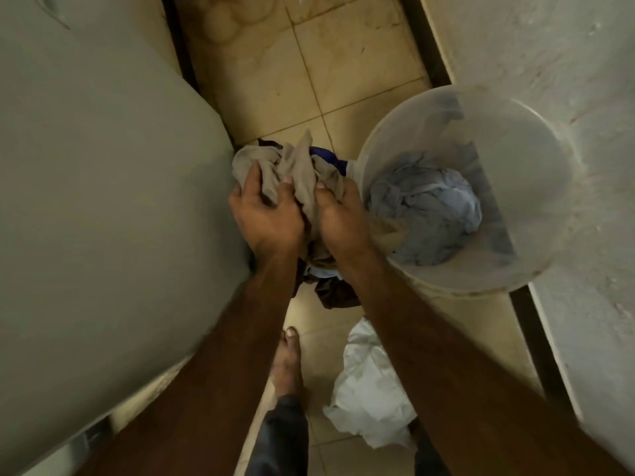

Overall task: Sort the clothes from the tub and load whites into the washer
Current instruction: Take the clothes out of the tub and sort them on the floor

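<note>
My left hand (266, 214) and my right hand (338, 214) both grip a crumpled grey-brown garment (295, 166), held over a pile of dark clothes (331, 286) on the floor. To the right stands a translucent round tub (536, 159) with pale blue and grey clothes (426, 207) in its bottom. A heap of white cloth (371, 389) lies on the tiles near my feet. The washer's pale grey body (103, 201) fills the left side; its opening is out of view.
Beige floor tiles (326, 63) run in a narrow strip between the washer and a rough whitewashed wall (549, 46) on the right. My bare foot (287, 365) stands on the tiles beside the white heap.
</note>
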`<state>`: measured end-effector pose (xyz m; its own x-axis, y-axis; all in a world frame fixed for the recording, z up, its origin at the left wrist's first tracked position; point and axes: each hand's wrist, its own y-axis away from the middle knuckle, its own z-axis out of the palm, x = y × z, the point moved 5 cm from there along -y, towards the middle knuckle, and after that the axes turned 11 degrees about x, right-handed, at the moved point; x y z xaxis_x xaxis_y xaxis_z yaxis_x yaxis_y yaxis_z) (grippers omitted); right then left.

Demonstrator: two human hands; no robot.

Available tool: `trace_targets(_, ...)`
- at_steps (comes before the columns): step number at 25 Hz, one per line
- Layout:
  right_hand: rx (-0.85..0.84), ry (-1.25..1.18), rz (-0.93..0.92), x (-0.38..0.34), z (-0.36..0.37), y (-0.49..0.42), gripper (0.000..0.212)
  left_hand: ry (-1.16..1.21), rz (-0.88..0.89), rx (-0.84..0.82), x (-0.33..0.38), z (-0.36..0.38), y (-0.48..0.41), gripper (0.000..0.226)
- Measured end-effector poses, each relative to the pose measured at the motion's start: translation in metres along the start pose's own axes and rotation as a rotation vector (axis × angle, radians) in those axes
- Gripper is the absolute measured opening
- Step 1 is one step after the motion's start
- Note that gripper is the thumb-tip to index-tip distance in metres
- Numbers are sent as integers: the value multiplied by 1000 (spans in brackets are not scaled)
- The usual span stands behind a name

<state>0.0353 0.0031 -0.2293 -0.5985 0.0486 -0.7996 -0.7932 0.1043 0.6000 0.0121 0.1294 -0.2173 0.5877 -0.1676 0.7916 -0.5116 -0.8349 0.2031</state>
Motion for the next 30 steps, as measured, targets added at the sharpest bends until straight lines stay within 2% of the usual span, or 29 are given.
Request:
trace_targets(4,-85,108,-6,45,37,-11,53,-45,-110,-45,-40,-6,-14,54)
trace_targets(5,-117,109,24,57,44,-14,54,-39,-125,-67,-48,-6,-17,51)
trace_targets(8,-155,282,21,78,64,-15,41,-44,-130,-123,-62,-10,-22,49)
trace_targets(11,-17,437,124,104,58,-14,54,-113,-81,-300,-70,-1,-16,48)
trace_targets(14,-139,686,136,92,43,-9,64,-155,-73,-416,-80,15,-10,52)
trace_targets(15,-134,650,75,80,30,-9,63,-192,-34,-424,-88,18,-10,57)
trace_targets(17,56,456,-84,42,-13,-12,45,-318,93,-394,-97,21,-7,63)
trace_targets(19,284,508,-298,6,-68,-21,29,-446,193,-304,-98,21,-1,67)
trace_targets(21,443,605,-410,-1,-113,-43,25,-513,286,-133,-84,19,8,66)
trace_targets(22,465,681,-416,6,-131,-62,23,-495,334,-57,-70,21,12,64)
trace_targets(25,313,964,-247,55,-169,-122,21,-290,449,-1,-32,35,36,53)
trace_targets(27,160,1142,-174,84,-182,-153,42,-206,505,-63,-12,54,55,49)
trace_targets(30,74,1391,-181,113,-177,-186,62,-215,607,-173,2,84,80,40)
